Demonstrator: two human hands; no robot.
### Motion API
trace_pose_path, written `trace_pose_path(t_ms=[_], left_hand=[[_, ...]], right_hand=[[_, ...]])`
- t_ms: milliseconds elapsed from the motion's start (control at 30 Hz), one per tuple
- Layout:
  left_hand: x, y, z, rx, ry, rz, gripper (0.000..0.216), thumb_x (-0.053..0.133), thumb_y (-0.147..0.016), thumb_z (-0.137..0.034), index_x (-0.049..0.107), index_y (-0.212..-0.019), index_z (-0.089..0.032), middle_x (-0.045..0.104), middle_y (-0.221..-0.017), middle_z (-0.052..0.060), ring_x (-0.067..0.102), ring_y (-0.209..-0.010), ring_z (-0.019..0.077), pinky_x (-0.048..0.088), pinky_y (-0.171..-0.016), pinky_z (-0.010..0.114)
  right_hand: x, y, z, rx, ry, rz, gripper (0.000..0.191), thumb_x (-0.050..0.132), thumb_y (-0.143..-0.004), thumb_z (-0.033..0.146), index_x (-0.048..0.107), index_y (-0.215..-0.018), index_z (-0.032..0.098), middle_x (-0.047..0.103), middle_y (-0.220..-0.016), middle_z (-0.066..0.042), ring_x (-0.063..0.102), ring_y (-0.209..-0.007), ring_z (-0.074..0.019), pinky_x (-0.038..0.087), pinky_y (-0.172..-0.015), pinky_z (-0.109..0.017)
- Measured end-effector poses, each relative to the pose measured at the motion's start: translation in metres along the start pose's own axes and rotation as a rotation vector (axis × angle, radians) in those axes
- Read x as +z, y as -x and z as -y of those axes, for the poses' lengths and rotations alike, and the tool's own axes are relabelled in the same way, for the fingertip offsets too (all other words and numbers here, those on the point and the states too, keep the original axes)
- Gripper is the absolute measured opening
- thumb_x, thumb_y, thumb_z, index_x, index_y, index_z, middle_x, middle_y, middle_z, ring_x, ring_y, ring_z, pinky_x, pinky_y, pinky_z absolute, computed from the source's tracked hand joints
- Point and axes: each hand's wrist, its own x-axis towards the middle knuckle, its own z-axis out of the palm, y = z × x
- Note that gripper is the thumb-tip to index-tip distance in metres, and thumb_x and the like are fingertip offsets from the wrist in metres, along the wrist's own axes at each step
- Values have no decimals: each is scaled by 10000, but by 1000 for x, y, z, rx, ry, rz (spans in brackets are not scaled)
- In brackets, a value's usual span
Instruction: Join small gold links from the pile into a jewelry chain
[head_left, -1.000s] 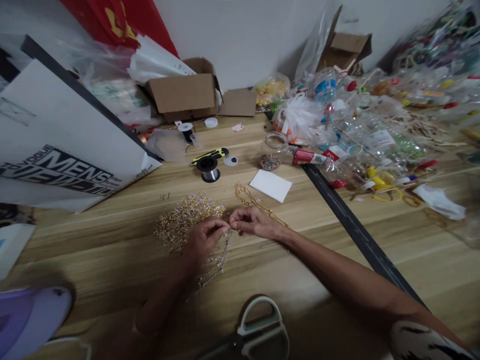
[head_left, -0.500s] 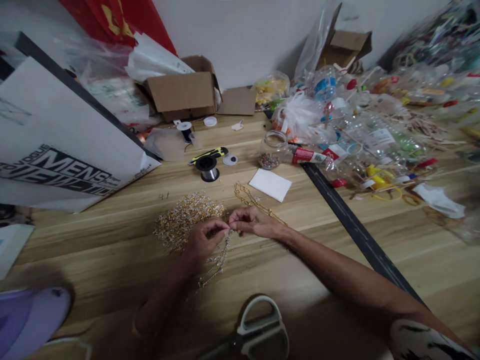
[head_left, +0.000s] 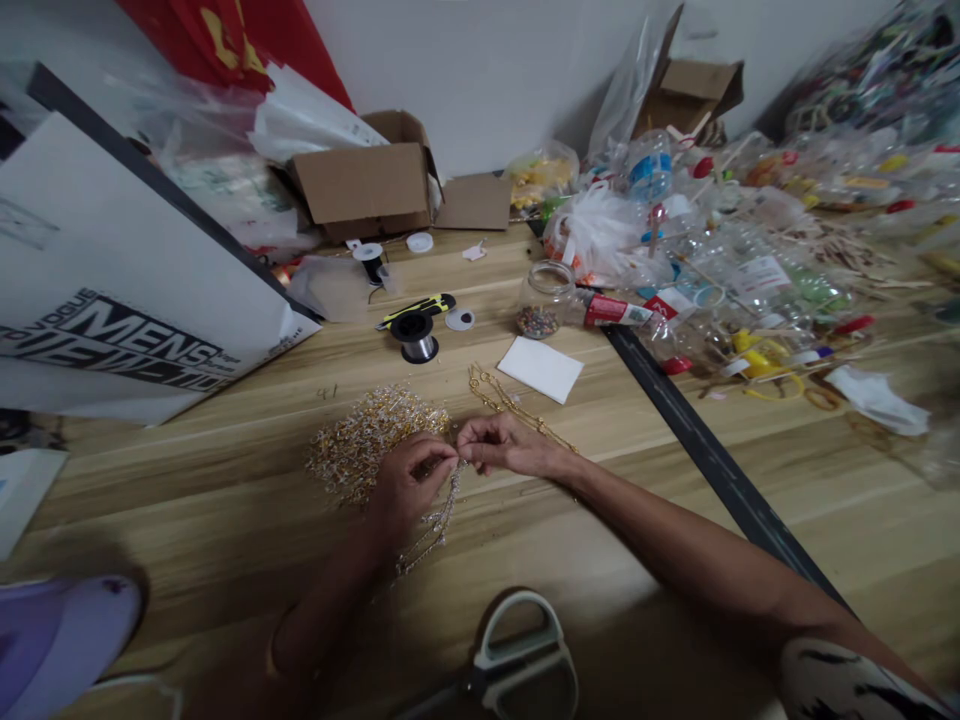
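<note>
My left hand [head_left: 409, 480] and my right hand [head_left: 506, 445] meet fingertip to fingertip low over the table, both pinched closed. From their fingertips a silvery beaded chain [head_left: 439, 528] trails down onto the wood; its upper end is mostly hidden by the fingers. Beside my left hand, partly behind it, lies a heap of small gold and clear beaded pieces [head_left: 367, 440]. A gold chain [head_left: 499, 393] stretches along the table just beyond my right hand, passing partly behind it.
Large scissors [head_left: 525, 655] lie at the near edge. Further back are a wire spool [head_left: 418, 340], a yellow-black cutter [head_left: 431, 305], a folded white paper [head_left: 540, 368] and a bead jar [head_left: 544, 300]. Plastic bottles [head_left: 757, 280] crowd the right; a white bag [head_left: 135, 280] stands left.
Almost nothing differs. The fingertips of both hands have shifted very slightly, still pinched together at the top of the beaded chain.
</note>
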Motion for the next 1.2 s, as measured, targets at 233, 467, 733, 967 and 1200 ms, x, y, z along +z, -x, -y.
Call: trace_pose_path(t_ms=[233, 467, 733, 967, 1200], left_hand=[[0, 0, 2, -100, 82, 61, 123, 566, -810, -235, 627, -729, -167, 644, -755, 27, 585, -717, 141, 453, -694, 253], [-1, 0, 4, -192, 91, 99, 157, 539, -821, -274, 616, -746, -159, 640, -749, 19, 578, -721, 145, 437, -683, 242], [0, 1, 7, -244, 113, 105, 160, 522, -827, -279, 603, -762, -156, 614, -748, 16, 557, -727, 143, 421, -672, 240], [0, 1, 1, -231, 70, 83, 161, 527, -822, -279, 597, -739, -160, 605, -725, 16, 548, -711, 148, 417, -666, 247], [1, 1, -3, -123, -62, 24, 133, 526, -822, -248, 605, -743, -176, 624, -761, 24, 565, -742, 157, 437, -719, 274]], right_hand=[[0, 0, -1, -24, -19, -25, 305, 621, -786, 426, 565, -785, 127, 484, -668, 26, 455, -585, -65, 437, -528, -182], [0, 1, 0, -84, 54, -41, 282, 595, -812, 403, 581, -799, 122, 486, -666, 23, 444, -576, -68, 409, -526, -184], [3, 3, 3, -169, 235, -131, 239, 574, -833, 359, 610, -807, 124, 526, -677, 9, 447, -602, -84, 349, -560, -200], [3, 3, 4, -241, 416, -153, 186, 527, -858, 283, 607, -803, 125, 539, -702, -5, 454, -624, -100, 350, -566, -208], [2, 4, 8, -194, 390, -107, 222, 502, -874, 322, 572, -798, 125, 497, -688, 10, 401, -615, -90, 315, -551, -203]])
